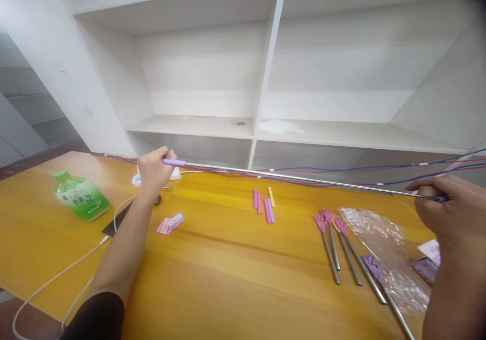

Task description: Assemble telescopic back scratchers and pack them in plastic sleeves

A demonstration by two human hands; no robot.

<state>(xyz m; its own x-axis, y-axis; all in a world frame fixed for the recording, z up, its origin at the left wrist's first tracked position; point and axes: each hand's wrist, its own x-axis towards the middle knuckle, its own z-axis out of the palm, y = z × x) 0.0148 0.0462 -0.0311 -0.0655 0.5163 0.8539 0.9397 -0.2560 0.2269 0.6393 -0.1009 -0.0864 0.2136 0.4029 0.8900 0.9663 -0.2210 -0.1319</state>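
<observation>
A long thin metal rod is stretched level between my two hands, above the back of the yellow wooden table. My left hand is closed around the purple handle at its left end. At the far right, my right hand is closed on the other end, where a small dark purple part shows between the fingers. Below the rod lie several pink, purple and yellow tubes. Nearer my right hand, several metal rods with pink, yellow and purple hand-shaped heads lie on the table.
Clear plastic wrapping lies at the right. A green bottle, a dark phone, a white cable and small printed cards are at the left. Behind are a power strip, blue and red wires and white shelves.
</observation>
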